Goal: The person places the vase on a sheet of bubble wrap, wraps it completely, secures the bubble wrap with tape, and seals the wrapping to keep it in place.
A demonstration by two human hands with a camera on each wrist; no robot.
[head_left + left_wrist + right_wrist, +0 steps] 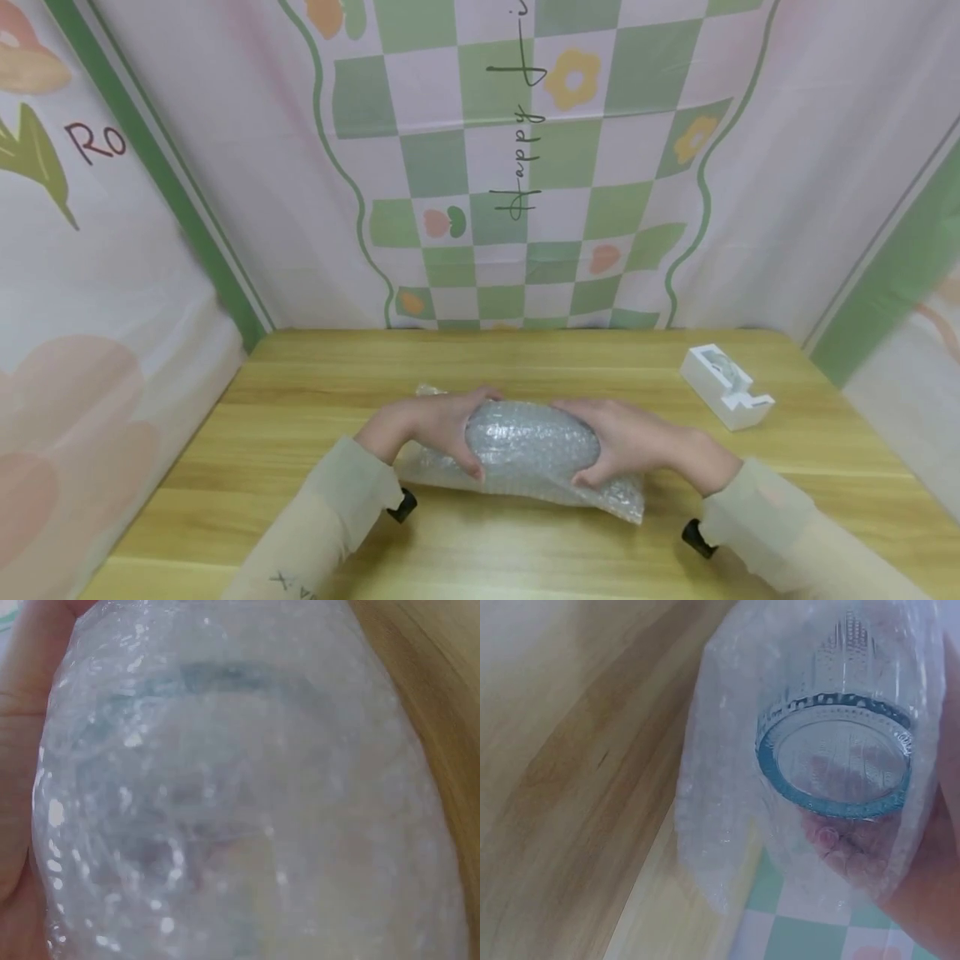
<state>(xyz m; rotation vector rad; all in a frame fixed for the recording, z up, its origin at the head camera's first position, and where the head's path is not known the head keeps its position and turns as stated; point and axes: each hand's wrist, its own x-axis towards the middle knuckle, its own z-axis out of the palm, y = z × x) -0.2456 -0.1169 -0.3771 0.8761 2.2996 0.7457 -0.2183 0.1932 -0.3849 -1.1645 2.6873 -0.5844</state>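
A clear ribbed glass (840, 754) lies on its side inside a roll of bubble wrap (528, 450), near the middle of the table. Its thick, bluish round end shows through the open end of the wrap in the right wrist view. My left hand (442, 423) grips the roll's left part, fingers behind and thumb in front. Around the right part curls my right hand (626, 437) in the same way. In the left wrist view the bubble wrap (247, 795) fills most of the picture, and only a blurred dark curve shows through it.
A white tape dispenser (726, 387) with a roll of clear tape stands at the back right of the wooden table (315, 517). Behind the table hangs a patterned curtain (495, 167), with more printed cloth on both sides.
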